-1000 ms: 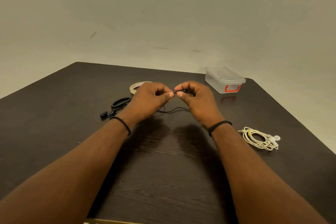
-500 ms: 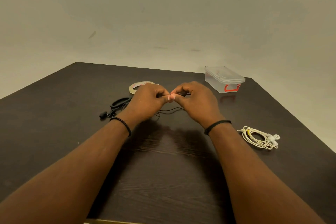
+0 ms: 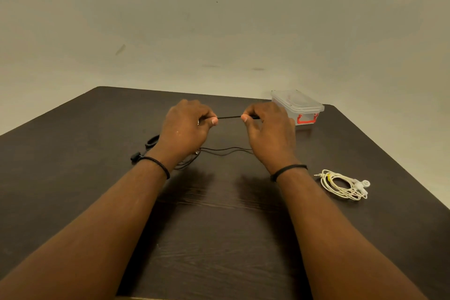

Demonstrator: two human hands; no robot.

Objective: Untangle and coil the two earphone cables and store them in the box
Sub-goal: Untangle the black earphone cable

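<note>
Hands above a dark wood-grain table (image 3: 219,238): left hand (image 3: 186,126) and right hand (image 3: 270,131) pinch a taut span of thin black earphone cable (image 3: 230,117). Coiled white earphones (image 3: 343,185) lie right; lidded clear plastic box (image 3: 297,105) behind.

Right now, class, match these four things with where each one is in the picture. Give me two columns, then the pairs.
1 black earphone cable
2 white earphones
3 clear box
4 black wristband

A far right corner of the table
B coiled on the table, right side
C stretched between both hands
D around the right wrist

Pairs: 1-C, 2-B, 3-A, 4-D
</note>
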